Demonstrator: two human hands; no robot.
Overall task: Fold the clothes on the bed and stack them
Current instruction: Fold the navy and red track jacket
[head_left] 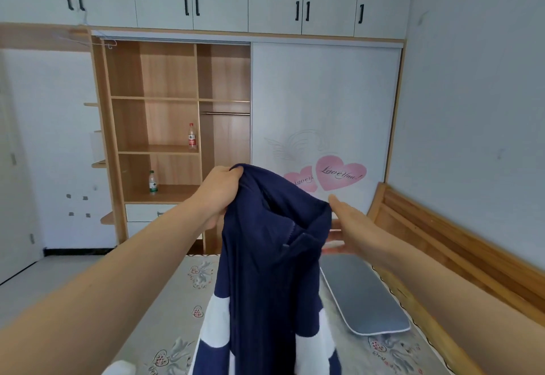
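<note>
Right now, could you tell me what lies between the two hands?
In the head view, the navy garment hangs between them; the left hand grips its top.

Open wardrobe (165, 94) — two bottles (192, 135) (152, 181) on shelves; grey pillow (365, 295) by headboard (460, 245).

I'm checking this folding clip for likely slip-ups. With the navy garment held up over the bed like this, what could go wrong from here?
1. Only the left hand pinches the navy garment, at its top edge; the right hand looks open beside it, so the bunched cloth may slip or hang crooked.
2. Lowered as it hangs, the garment could land partly on the grey pillow rather than flat on the bed, making an uneven fold.
</note>
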